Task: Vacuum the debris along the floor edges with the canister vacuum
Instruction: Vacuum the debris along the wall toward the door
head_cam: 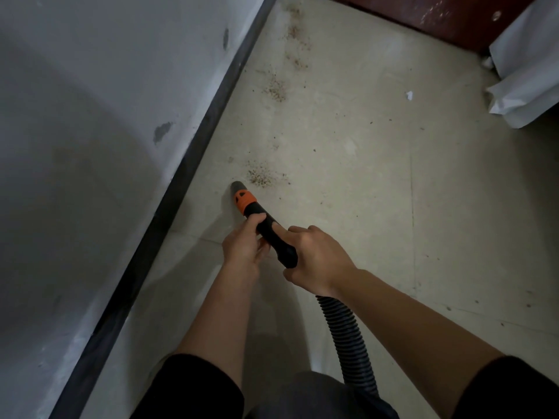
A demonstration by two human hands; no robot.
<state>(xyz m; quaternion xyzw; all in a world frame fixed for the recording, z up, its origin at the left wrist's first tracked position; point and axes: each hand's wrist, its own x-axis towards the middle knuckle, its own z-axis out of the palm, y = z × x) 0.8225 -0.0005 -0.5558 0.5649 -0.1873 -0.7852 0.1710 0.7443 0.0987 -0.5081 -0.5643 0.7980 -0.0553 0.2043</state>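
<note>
The black wand (267, 229) of the canister vacuum is held low over the pale floor (378, 182), angled forward and left toward the dark baseboard (181, 189) at the foot of the grey wall (90, 116). Its grey nozzle tip (237, 186), set ahead of an orange collar (244, 201), is placed at or just above the floor near the baseboard; contact cannot be confirmed from this angle. The wand is gripped by the left hand (243, 244) just behind the collar, with fingers curled over the tube. Its rear end is clasped by the right hand (317, 258), fingers wrapped round it and one finger laid forward along the top. A ribbed black hose (344, 334) is seen running from under the right wrist down toward the bottom edge. A patch of reddish-brown debris (261, 176) is scattered just right of the nozzle tip, a second patch (276, 87) lies farther along the edge, and a third (295, 31) is strewn beyond that. A small white scrap (409, 95) is seen on the open floor, near a white sheet (526, 86) draped at the right beside a dark red surface (423, 16).
</note>
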